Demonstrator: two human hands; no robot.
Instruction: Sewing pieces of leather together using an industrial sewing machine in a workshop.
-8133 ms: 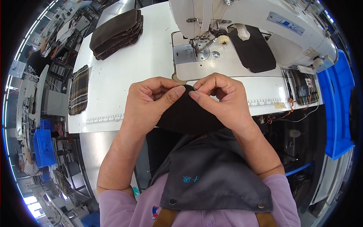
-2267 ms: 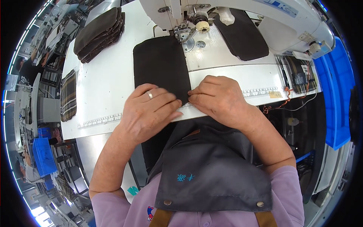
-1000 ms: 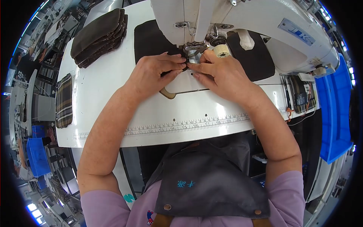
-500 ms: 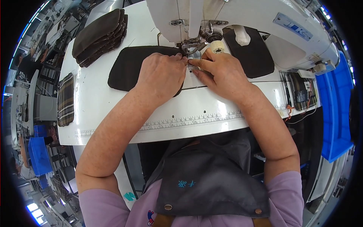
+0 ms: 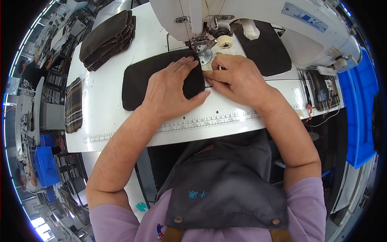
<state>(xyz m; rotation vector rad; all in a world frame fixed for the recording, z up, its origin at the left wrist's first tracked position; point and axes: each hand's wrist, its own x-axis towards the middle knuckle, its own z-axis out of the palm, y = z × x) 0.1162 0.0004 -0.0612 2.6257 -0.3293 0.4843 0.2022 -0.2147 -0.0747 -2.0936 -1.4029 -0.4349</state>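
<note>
A dark brown fabric panel [image 5: 139,80] with rounded corners lies on the white sewing table, its far right corner beside the presser foot [image 5: 197,46] of the sewing machine. My left hand [image 5: 171,86] rests flat on the panel, fingers stretched forward and thumb spread out to the right past its edge. At the panel's right edge, my right hand [image 5: 242,78] has thumb and forefinger pinched together, with the other fingers curled. The pinched edge is mostly hidden by the fingertips.
Stacked dark panels [image 5: 109,38] lie at the far left, with a plaid piece [image 5: 73,105] nearer. Another dark panel [image 5: 264,50] sits under the machine arm [image 5: 306,22]. A printed ruler [image 5: 193,123] runs along the front edge. A blue bin [image 5: 358,109] stands at right.
The panel has shifted slightly right and nearer, and turned a little. My left hand has opened flatter, its thumb spreading out. My right hand has come slightly nearer, to the panel's edge.
</note>
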